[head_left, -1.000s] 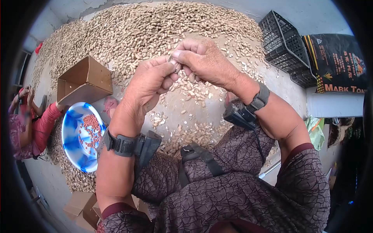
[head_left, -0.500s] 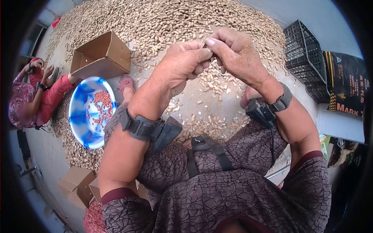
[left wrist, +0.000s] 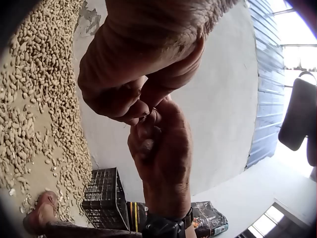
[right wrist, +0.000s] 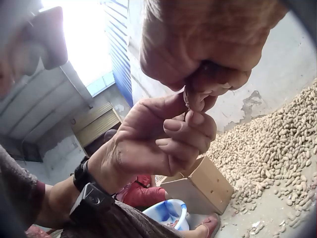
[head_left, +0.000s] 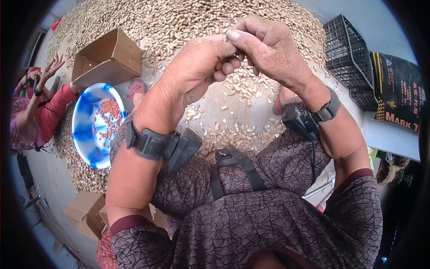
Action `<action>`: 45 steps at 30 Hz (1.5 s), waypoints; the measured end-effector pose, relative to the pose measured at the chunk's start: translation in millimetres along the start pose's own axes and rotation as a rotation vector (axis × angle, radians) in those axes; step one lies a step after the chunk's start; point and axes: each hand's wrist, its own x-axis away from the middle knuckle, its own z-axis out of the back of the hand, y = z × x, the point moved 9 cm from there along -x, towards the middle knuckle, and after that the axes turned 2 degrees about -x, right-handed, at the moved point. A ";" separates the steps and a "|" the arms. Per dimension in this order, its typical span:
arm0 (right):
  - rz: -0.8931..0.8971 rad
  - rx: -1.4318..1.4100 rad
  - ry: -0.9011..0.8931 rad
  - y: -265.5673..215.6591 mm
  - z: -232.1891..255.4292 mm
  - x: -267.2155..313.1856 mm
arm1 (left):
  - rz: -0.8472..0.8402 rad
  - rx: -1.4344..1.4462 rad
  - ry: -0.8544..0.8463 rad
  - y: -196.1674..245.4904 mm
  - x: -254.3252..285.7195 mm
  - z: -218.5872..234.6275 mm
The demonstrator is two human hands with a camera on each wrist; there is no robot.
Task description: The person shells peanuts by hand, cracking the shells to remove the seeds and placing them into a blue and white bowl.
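Note:
Both hands meet at the fingertips over the floor. The left hand [head_left: 195, 67] and the right hand [head_left: 273, 51] pinch a small peanut pod between thumbs and forefingers, mostly covered by the fingers in the head view. In the right wrist view the pod [right wrist: 187, 98] shows as a brownish sliver between the fingertips of the two hands. The left hand's other fingers are curled. Unshelled peanuts [head_left: 188, 18] lie heaped beyond the hands, and a blue and white basin [head_left: 83, 130] holding reddish kernels [head_left: 109, 114] stands to the left.
An open cardboard box [head_left: 121, 56] stands behind the basin. Another person [head_left: 33, 112] sits at the far left. Black crates [head_left: 345, 54] and a black printed bag [head_left: 396, 89] are at the right. Shells and loose peanuts [head_left: 237, 139] lie between the feet.
Over the last second the view has shifted, and the joined hands now appear further right and higher in it. They keep their pinch. The other person's hand has lifted with its fingers spread.

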 end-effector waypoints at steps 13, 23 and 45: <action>-0.183 -0.110 -0.080 0.3 -2.2 5.4 | -0.024 -0.087 0.024 0.1 -7.3 -5.3; -0.002 0.073 -0.102 5.1 -8.1 11.0 | 0.036 -0.184 -0.031 -17.2 -5.3 -5.7; -0.228 0.064 -0.544 39.9 -22.4 40.5 | 0.276 -0.005 -0.005 -39.5 16.7 16.6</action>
